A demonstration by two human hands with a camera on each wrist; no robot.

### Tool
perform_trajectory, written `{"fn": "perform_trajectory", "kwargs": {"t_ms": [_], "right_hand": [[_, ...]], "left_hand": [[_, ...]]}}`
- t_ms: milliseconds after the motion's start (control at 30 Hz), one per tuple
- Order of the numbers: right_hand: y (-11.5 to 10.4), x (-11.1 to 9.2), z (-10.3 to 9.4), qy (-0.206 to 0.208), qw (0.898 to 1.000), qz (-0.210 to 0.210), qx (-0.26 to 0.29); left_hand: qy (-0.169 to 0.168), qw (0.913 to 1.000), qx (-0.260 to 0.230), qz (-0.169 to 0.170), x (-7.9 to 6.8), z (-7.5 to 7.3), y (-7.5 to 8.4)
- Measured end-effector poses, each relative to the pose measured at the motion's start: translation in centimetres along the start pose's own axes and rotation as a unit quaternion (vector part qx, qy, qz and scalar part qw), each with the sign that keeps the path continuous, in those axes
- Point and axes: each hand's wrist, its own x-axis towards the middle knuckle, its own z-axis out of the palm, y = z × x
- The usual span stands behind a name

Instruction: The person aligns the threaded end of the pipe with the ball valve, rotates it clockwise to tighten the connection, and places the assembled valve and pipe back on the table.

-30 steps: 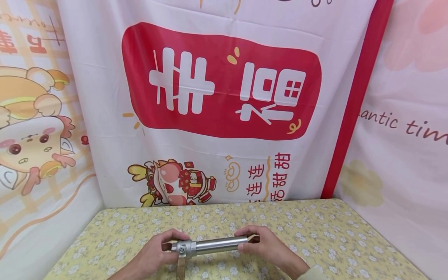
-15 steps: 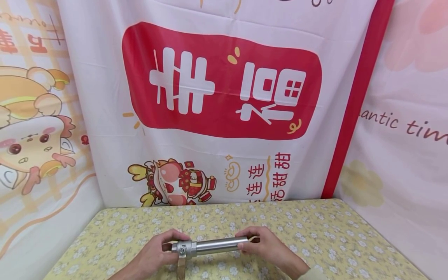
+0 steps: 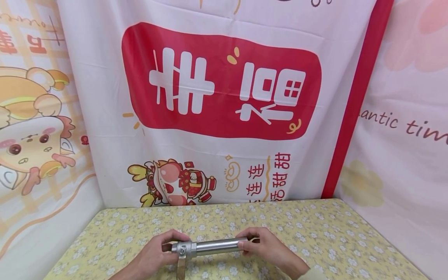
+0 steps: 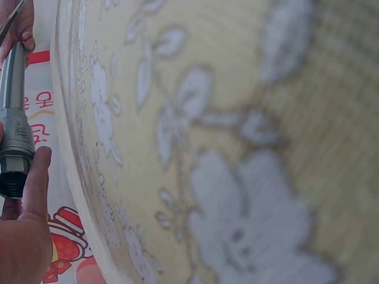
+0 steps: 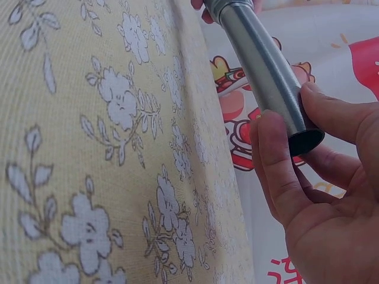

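Observation:
A metal ball valve is joined to a smooth steel pipe; both are held level above the table. My left hand grips the valve at its left end, thumb and fingers on either side. From the valve a flat lever handle points down toward me. My right hand pinches the pipe's right end between thumb and fingers. In the right wrist view the pipe's open end shows between the fingertips. The left wrist view shows the valve's threaded open end near the left palm.
Under the hands is a table with a yellow floral cloth. A white printed curtain with a red panel hangs behind its far edge. More printed cloths hang at the left and right.
The right hand's fingers shift slightly on the pipe's end. The left hand and the valve stay where they were.

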Motion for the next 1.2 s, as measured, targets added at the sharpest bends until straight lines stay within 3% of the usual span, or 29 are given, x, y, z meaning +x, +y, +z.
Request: {"fn": "perform_trajectory", "kwargs": {"t_ms": [700,967,1200], "right_hand": [[-0.50,-0.20,0.29,0.012,1.000,0.021,0.019],[-0.24,-0.13,0.23,-0.003,1.000,-0.025,-0.003],[-0.32,-0.12,0.28,0.003,0.999,-0.032,-0.014]], "left_hand": [[-0.003,1.0000,0.002,-0.007,0.17,-0.01,0.00],[0.001,1.0000,0.007,-0.002,0.18,0.02,0.10],[0.001,1.0000,0.007,0.002,0.12,0.09,0.20]]}}
